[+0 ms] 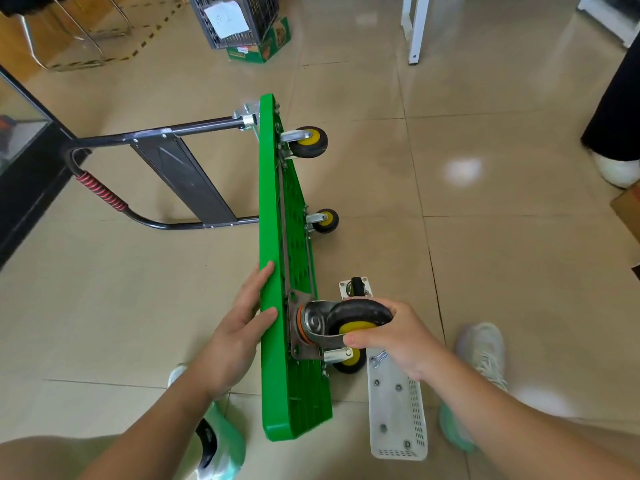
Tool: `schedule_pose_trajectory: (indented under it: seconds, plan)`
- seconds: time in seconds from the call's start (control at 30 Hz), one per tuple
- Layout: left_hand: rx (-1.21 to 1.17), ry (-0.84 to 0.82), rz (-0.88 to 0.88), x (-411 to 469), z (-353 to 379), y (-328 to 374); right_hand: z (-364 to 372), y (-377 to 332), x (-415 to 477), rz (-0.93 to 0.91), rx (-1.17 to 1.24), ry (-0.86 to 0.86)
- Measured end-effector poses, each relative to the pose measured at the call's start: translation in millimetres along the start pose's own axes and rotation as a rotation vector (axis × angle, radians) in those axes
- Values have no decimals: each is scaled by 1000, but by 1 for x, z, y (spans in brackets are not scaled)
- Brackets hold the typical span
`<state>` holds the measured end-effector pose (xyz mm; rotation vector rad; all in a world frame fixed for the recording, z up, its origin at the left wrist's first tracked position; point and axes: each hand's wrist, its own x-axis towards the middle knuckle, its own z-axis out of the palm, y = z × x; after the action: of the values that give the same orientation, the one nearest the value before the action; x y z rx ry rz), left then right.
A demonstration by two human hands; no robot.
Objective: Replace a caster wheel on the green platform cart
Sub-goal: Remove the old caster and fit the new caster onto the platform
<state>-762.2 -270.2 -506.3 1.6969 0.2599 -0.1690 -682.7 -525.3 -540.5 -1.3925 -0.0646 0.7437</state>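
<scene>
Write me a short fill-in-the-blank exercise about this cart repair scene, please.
1. The right hand grips a caster wheel with a ____ hub.
2. The left hand rests on the edge of the ____ cart.
3. Loose fasteners lie in a ____ tray.

Missing words: yellow; green; white.
</scene>
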Motion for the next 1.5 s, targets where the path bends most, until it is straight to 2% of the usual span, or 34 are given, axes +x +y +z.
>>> schedule_pose_trajectory:
  seconds: [0.17,0.37,0.6,0.73,0.93,1.33,1.5]
  plan:
    - [141,-13,83,-1,4,3,1,3,4,12,10,-21]
    - [275,-74,47,-6,2,18,-1,11,13,59,60,-24]
    - [541,1,15,-13,12,28,-3,19,14,81,126,-60]
    - [671,-61,-30,-14,12,33,-1,20,12,86,159,-60]
    - [746,-150,-129,-13,10,35,1,21,14,65,152,-67]
    - [752,-119,-162,-12,15,41,-3,20,17,40,121,-94]
    - [736,-114,-176,-12,16,42,-7,19,21,11,-13,-121]
